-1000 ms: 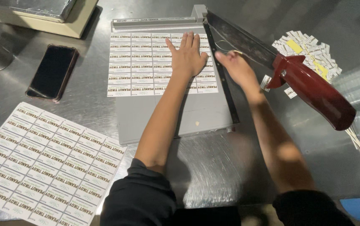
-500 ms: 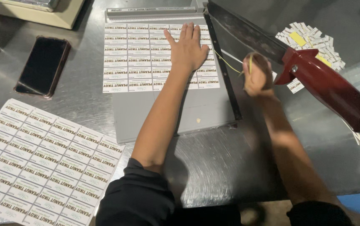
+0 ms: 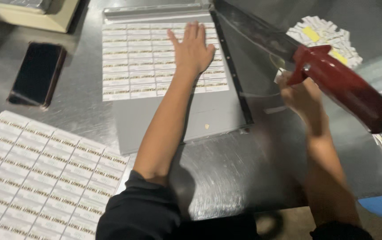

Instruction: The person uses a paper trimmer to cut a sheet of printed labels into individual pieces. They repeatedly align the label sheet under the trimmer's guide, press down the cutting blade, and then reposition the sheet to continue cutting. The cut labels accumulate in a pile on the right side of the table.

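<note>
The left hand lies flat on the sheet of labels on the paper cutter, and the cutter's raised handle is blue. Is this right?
Not quite. The head view shows the left hand flat on the sheet of labels on the paper cutter, but the raised handle is dark red, not blue.

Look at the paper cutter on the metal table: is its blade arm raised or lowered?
Raised. The blade arm slants up above the cutter's grey base, its red handle in the air above the right hand.
</note>
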